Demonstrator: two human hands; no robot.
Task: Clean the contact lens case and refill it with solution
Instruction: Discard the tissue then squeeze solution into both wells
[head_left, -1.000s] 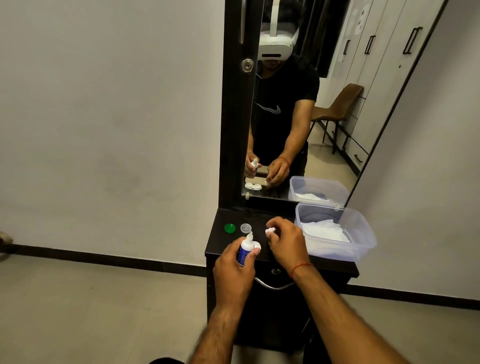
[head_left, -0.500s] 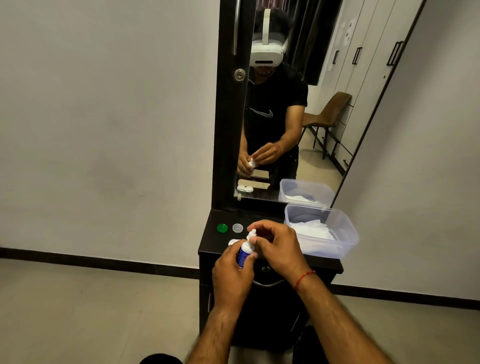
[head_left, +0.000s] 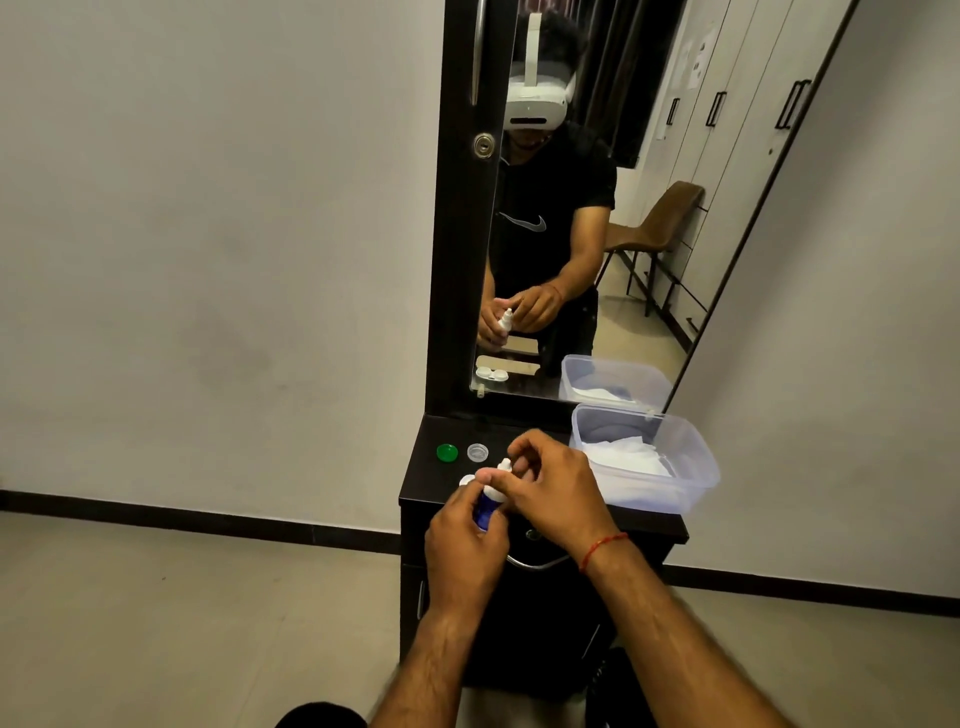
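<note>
My left hand (head_left: 465, 540) grips a small blue solution bottle (head_left: 485, 508) upright over the front of the black dresser top (head_left: 423, 470). My right hand (head_left: 550, 488) curls over the bottle, and its thumb and fingers pinch the white cap (head_left: 504, 464) at the tip. The white contact lens case (head_left: 466, 479) lies on the dresser behind my left hand and is mostly hidden. The mirror shows its two open wells. A green case lid (head_left: 447, 452) and a clear case lid (head_left: 477, 452) lie side by side further back.
A clear plastic container (head_left: 696, 467) with white tissue inside stands on the dresser's right side, close to my right hand. The tall mirror (head_left: 571, 208) rises right behind the dresser top. A metal drawer handle (head_left: 537, 564) sits below the front edge.
My right hand moved left from beside the bottle, carrying the small white cap, onto the bottle's tip. My left hand kept its hold on the bottle. The view shifted slightly.
</note>
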